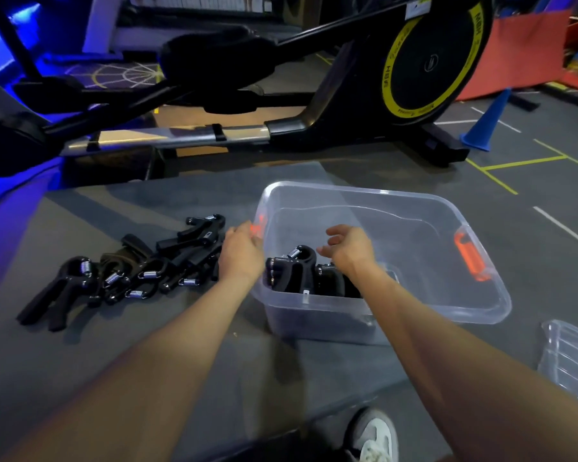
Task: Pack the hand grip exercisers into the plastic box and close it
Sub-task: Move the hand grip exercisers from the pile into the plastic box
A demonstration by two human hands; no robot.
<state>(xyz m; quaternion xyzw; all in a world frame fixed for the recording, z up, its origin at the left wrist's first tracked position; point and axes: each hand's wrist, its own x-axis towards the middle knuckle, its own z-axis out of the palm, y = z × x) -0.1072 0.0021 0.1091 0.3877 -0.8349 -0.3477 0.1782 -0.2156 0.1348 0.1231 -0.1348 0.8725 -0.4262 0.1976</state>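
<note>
We see a dim room, with saturated blue light spilling in from the upper left and a bright glint on the steel rail (167,136). The wide lens bends straight lines toward the edges, and our forearms smear near the bottom. Soft shadows pool beside the box (431,305), whose clear walls catch pale reflections.

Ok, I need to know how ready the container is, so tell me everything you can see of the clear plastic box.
The plastic box is a see-through rectangular tub with rounded corners and an orange latch handle on each short end. It stands upright and lidless on the grey mat, right of the loose pile of grip exercisers. A few black grip exercisers lie in its near left corner. The left hand is at its left rim; the right hand hovers over its inside.
</note>
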